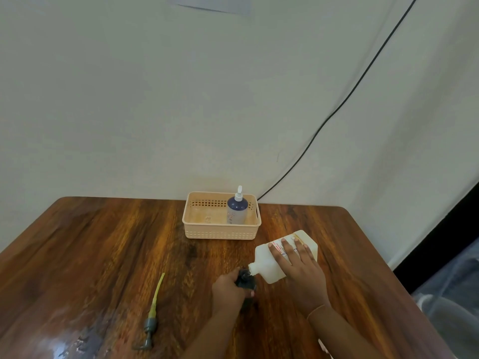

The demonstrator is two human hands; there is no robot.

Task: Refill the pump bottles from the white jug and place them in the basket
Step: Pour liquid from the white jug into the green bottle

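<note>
My right hand grips the white jug, which is tipped to the left with its spout at the mouth of a dark open bottle. My left hand holds that dark bottle upright on the table; most of the bottle is hidden behind the hand. Its grey pump head with a yellowish tube lies flat on the table to the left. A peach basket stands at the back edge with one dark blue, white-pumped bottle upright in its right half.
The wooden table has rounded far corners and meets a pale wall. A black cable runs down the wall behind the basket. Clear plastic sheeting lies beyond the table's right edge.
</note>
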